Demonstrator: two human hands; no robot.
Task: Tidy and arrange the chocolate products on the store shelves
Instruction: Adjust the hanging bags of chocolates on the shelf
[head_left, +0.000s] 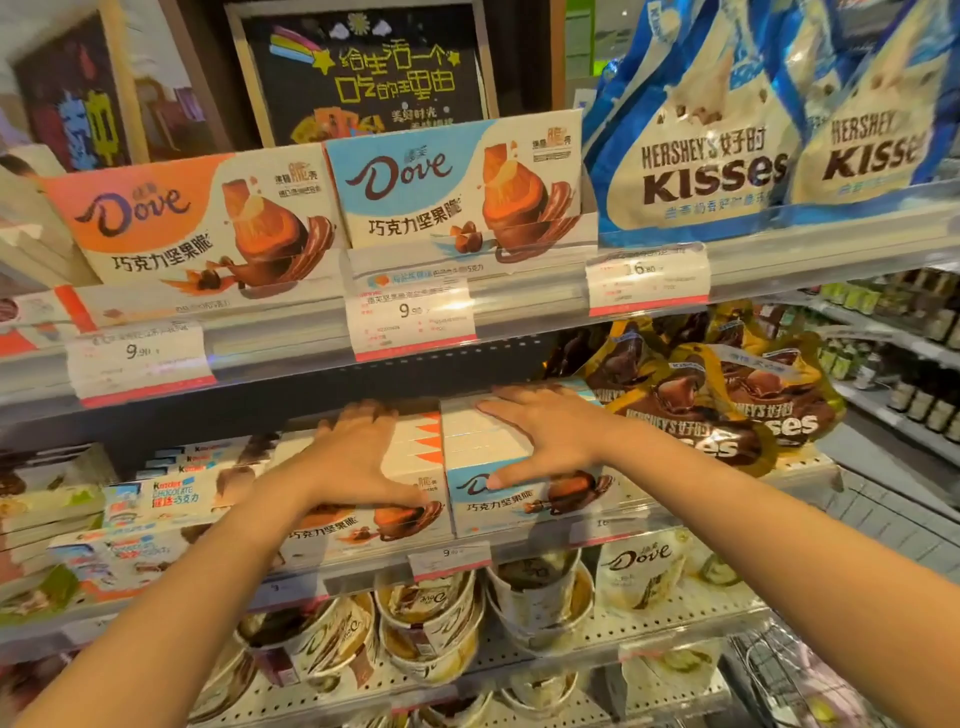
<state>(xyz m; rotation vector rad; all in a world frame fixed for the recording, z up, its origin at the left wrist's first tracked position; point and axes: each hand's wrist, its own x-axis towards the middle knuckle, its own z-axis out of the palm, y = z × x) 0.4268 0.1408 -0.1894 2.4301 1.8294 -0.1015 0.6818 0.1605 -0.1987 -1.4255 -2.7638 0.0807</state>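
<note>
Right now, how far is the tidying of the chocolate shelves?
Done, it seems: on the top shelf the orange Dove carton and the blue Dove carton stand upright, faces forward. In hand: on the middle shelf the left hand rests on the orange-trimmed Dove box stack, and the right hand on the blue Dove box stack. Left: the slumped gold Hershey's Kisses bags and tilted Dove tubs below.

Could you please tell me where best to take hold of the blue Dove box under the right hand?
Probably by its two short ends, from above and in front. The blue Dove box stands on edge in a tight row, its left end against the orange Dove box, with only top and front exposed.
</note>
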